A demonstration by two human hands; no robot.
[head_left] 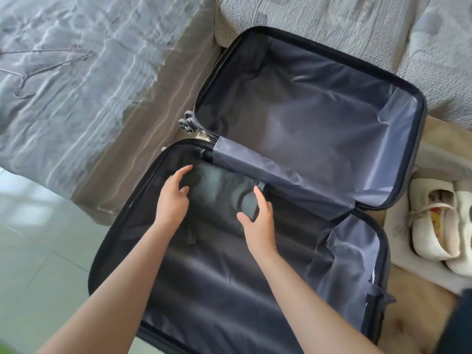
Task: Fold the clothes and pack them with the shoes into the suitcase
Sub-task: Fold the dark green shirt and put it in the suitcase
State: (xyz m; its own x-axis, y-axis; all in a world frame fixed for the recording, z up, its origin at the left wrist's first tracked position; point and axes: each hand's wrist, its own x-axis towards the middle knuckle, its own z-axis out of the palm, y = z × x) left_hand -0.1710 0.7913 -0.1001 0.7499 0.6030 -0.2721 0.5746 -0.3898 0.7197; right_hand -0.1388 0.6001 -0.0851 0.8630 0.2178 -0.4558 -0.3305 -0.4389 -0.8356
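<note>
**One camera, worn on my head**

It looks forward and steeply down, wide-angled and close. My left hand (173,198) and right hand (258,221) reach in from the bottom edge, near the lens. The open suitcase (398,116) fills the centre; the shoes (429,241) sit at the right edge.

place: home, bedroom. evidence: bed with a crumpled grey bedspread (76,118), upper left of the frame, two wire hangers (47,63) lying on it; grey quilted cover (332,24) over soft furniture, top right; pale tiled floor (35,251), lower left; open suitcase (319,106) lying flat in the centre; pair of cream shoes (439,221) beside it at the right edge.
</note>
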